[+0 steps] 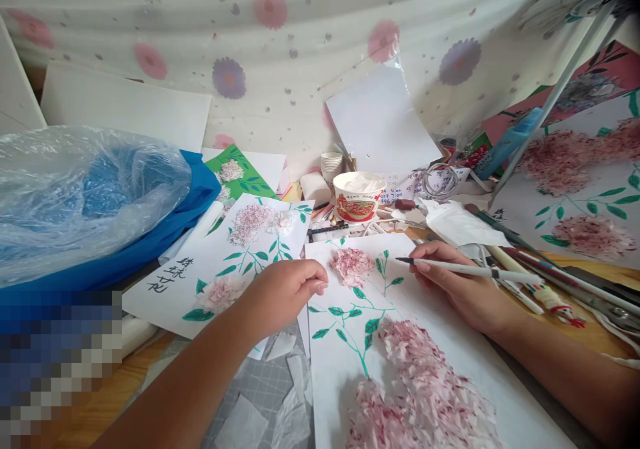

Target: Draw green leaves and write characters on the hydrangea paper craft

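Note:
My right hand (457, 292) is closed round a slim white pen (470, 268). Its dark tip points left, over the painted leaves near the paper's top right. Curled up with its fingers bent in, my left hand (287, 295) lies at the left edge of the same white sheet (327, 375); whatever its fingers may hold is hidden. Green leaves and stems (356, 293) are drawn on the sheet. Crumpled pink-and-white paper flowers are fixed to it, a small one (353, 266) at the top and a big cluster (435, 395) closer to me.
On the left lies another flower picture (170, 309) with black characters, beside a plastic-covered blue bag (100, 195). A paper bowl (359, 197) and stacked cups (331, 165) stand at the back. Pens and tools crowd the right; paper scraps (243, 422) cover a grey cutting mat (225, 395).

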The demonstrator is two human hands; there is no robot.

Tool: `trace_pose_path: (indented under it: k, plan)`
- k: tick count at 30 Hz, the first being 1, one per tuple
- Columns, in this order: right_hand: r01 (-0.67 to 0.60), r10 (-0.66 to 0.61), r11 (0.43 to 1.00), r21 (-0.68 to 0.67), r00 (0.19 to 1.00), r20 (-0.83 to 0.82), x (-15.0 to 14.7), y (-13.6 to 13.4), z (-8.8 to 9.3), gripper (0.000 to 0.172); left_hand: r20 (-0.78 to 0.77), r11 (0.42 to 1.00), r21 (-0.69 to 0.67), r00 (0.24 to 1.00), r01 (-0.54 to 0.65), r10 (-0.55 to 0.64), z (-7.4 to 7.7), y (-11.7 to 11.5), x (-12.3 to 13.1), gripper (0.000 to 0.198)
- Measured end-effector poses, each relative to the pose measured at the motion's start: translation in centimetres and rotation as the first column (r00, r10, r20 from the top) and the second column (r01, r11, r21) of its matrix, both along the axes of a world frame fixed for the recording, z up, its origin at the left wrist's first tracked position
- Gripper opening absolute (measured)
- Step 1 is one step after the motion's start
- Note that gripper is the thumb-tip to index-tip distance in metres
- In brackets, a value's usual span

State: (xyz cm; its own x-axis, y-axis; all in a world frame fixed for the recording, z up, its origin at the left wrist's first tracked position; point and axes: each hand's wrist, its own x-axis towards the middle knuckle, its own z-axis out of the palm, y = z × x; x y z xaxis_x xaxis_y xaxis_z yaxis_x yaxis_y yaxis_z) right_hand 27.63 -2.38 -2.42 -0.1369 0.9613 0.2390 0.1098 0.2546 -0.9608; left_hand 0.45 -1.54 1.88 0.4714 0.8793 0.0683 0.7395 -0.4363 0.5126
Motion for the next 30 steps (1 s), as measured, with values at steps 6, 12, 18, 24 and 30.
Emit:
trace_pose_path:
  k: [6,12,18,24,30]
  plan:
    - [-0.009,0.009,1.000,0.003,1.000,0.022,-0.03,-0.08,0.12,0.018,0.023,1.000,0.004,1.000,-0.015,0.015,-0.34,-0.02,-0.10,0.015]
    - [-0.011,0.011,1.000,-0.008,1.000,0.010,0.00,-0.07,0.07,0.018,0.073,0.999,0.044,0.997,0.010,-0.013,-0.84,0.13,-0.33,0.012]
    - [-0.019,0.019,1.000,-0.008,1.000,0.009,-0.10,-0.12,0.20,0.016,0.081,0.996,0.088,0.996,0.031,-0.038,-0.69,0.38,-0.28,0.009]
    - [-0.018,0.018,1.000,0.005,1.000,0.012,-0.09,-0.09,0.17,0.016,0.079,0.995,0.095,0.996,0.029,-0.036,-0.19,0.27,-0.08,0.010]
    - [-0.022,0.022,1.000,0.013,1.000,-0.003,-0.17,-0.09,0.19,0.014,0.087,0.993,0.114,0.996,0.025,-0.035,-0.07,0.05,-0.07,0.016]
